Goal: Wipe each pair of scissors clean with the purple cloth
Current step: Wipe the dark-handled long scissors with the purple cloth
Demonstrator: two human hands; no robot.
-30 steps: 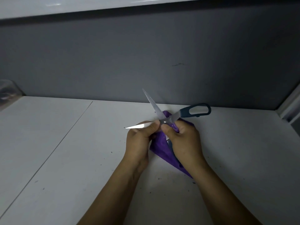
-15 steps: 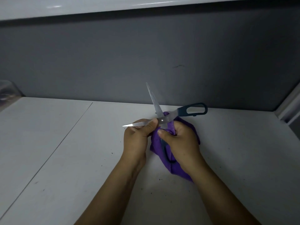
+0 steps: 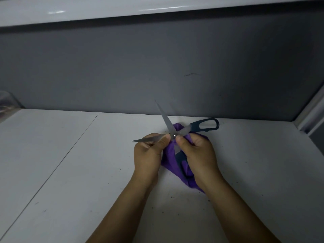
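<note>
Forearms in from the near edge of the white table (image 3: 70,172), converging right of centre over a surface flecked with dark specks (image 3: 121,169). Left hand (image 3: 149,151) pinching, bare-skinned, one blade (image 3: 145,139) of the scissors (image 3: 172,135), the one pointing toward the left edge, thumb laid on the flat just short of the pivot. Right hand (image 3: 198,153) curled round the bunched purple cloth (image 3: 169,160), thumb tip pressing beside the pivot; lower dark handle (image 3: 181,160) running down under that palm, against the cloth. Cloth hanging between and below the two hands, tail trailing toward the near edge under the right wrist; impossible to tell whether touching the table. Blades spread wide, second blade (image 3: 164,118) rising toward the far edge, second handle loop (image 3: 206,124) jutting free toward the right edge, gripped by nothing. Only this one pair in sight.

Judged a mid-wipe moment at the pivot, with hazards close at hand. Keeps both thumbs right beside the pivot of the open blades: any knock on the free loop, or squeeze on the covered handle, likely to swing the steel shut on skin. Leaves no cloth between the left fingers and the edge, so risks a cut on any slide along the blade. Risks, too, a slack grip letting the pair twist and drop point-first onto the table.

Farther back, seam line (image 3: 70,149) crossing the table toward the far edge, clear container (image 3: 7,102) at the far left corner, grey wall (image 3: 157,67) behind.
</note>
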